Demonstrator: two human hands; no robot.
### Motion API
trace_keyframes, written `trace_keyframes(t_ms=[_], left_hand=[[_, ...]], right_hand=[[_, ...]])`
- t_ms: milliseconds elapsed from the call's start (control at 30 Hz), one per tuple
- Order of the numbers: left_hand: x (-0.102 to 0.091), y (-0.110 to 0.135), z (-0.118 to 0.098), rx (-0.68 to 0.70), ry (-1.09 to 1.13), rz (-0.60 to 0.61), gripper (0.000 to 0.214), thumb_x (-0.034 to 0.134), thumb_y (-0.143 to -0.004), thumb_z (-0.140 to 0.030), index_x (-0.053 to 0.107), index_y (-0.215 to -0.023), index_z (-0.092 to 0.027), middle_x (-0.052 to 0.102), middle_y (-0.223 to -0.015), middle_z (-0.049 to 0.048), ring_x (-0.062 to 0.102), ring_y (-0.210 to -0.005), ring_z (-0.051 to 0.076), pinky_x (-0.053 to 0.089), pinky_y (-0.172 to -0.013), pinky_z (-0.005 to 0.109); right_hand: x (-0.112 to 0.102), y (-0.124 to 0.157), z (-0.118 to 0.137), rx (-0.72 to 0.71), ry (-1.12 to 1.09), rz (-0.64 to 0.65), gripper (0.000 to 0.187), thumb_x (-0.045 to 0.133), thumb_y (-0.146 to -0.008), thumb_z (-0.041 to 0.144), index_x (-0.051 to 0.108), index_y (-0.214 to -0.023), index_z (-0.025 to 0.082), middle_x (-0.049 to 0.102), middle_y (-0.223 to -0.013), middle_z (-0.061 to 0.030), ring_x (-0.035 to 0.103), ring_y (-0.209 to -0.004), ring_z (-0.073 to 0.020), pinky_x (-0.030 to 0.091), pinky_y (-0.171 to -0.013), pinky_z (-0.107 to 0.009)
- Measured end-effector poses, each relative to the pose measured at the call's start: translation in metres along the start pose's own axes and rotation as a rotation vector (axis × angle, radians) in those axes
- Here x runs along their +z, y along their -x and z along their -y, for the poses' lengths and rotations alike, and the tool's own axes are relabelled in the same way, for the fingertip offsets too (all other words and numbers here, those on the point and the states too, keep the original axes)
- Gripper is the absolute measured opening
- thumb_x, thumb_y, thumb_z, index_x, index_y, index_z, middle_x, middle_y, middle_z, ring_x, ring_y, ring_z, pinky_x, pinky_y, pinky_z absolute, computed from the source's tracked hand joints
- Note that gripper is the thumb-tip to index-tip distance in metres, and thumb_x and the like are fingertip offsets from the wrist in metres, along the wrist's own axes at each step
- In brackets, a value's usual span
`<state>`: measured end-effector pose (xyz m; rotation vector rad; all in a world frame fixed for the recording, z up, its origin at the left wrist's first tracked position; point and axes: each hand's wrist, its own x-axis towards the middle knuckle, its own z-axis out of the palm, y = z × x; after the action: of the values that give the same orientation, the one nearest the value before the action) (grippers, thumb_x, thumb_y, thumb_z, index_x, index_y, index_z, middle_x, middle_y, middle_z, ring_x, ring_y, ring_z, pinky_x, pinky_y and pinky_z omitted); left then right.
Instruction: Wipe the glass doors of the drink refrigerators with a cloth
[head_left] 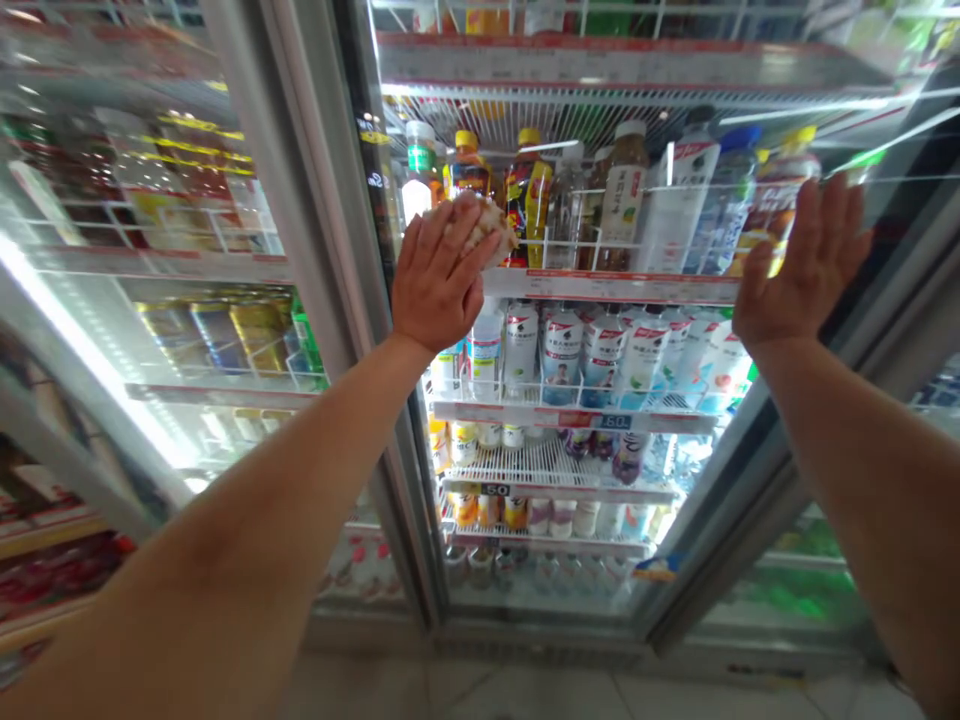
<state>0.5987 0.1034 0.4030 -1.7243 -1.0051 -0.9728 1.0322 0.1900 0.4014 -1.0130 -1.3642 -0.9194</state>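
Observation:
My left hand presses a crumpled, pale patterned cloth against the glass door of a drinks fridge. Its fingers lie over the cloth and hide part of it. On the right, my right hand is raised with fingers stretched out and nothing in it. It is close to the right side of the same door; whether it touches the glass I cannot tell. Behind the glass, bottles with yellow caps and white-labelled bottles stand on wire shelves.
A metal door frame runs down left of my left hand, beside another glass door with cans and bottles. Another frame slants at the lower right. Packaged goods are at far left. The tiled floor shows below.

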Motion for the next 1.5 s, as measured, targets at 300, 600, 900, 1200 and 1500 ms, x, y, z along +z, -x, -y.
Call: trace_keyframes(t_ms=[300,600,900,1200,1500], left_hand=[[0.006,0.002,0.009,-0.052,0.024,-0.085,0.053,0.041,-0.103,-0.039,0.048,-0.154,-0.024,0.034,-0.168,0.0008,0.021,-0.159,0.023,0.014,-0.134,0.052],[0.002,-0.003,0.009,0.075,0.075,0.057,0.068,0.043,-0.098,-0.067,0.057,-0.145,-0.018,0.041,-0.164,0.0076,0.023,-0.158,0.029,0.015,-0.131,0.057],[0.002,0.000,0.000,-0.242,-0.071,-0.190,0.072,0.023,-0.107,-0.051,0.031,-0.160,-0.003,0.012,-0.174,0.0081,0.006,-0.161,0.023,0.006,-0.134,0.054],[0.000,0.011,0.011,0.074,0.023,0.167,0.076,0.041,-0.092,-0.075,0.063,-0.137,-0.018,0.050,-0.158,0.0063,0.029,-0.156,0.029,0.018,-0.132,0.052],[0.001,0.025,0.005,-0.203,-0.143,-0.129,0.076,0.024,-0.104,-0.058,0.037,-0.158,-0.006,0.018,-0.173,0.0124,0.010,-0.161,0.029,0.011,-0.133,0.053]], right_hand=[[-0.008,0.000,0.013,0.049,0.004,0.024,0.062,0.027,-0.102,0.049,0.014,-0.163,0.047,0.019,-0.171,0.0084,0.019,-0.160,-0.0247,0.020,-0.131,-0.058],[-0.013,-0.003,0.020,0.090,-0.041,0.099,0.067,0.033,-0.100,0.041,0.028,-0.164,0.023,0.023,-0.171,-0.0053,0.016,-0.161,-0.0265,0.014,-0.130,-0.061],[-0.022,-0.009,0.019,0.007,-0.086,0.112,0.064,0.038,-0.099,0.037,0.028,-0.162,0.029,0.029,-0.168,-0.0081,0.021,-0.158,-0.0345,0.021,-0.121,-0.068],[-0.023,-0.028,-0.042,-0.362,-0.065,0.071,0.058,0.044,-0.099,0.038,0.041,-0.157,0.033,0.043,-0.162,-0.0030,0.042,-0.145,-0.0316,0.035,-0.116,-0.060],[-0.020,-0.021,-0.037,-0.326,-0.094,0.038,0.056,0.044,-0.099,0.035,0.047,-0.154,0.031,0.044,-0.161,-0.0022,0.043,-0.147,-0.0295,0.034,-0.119,-0.057]])
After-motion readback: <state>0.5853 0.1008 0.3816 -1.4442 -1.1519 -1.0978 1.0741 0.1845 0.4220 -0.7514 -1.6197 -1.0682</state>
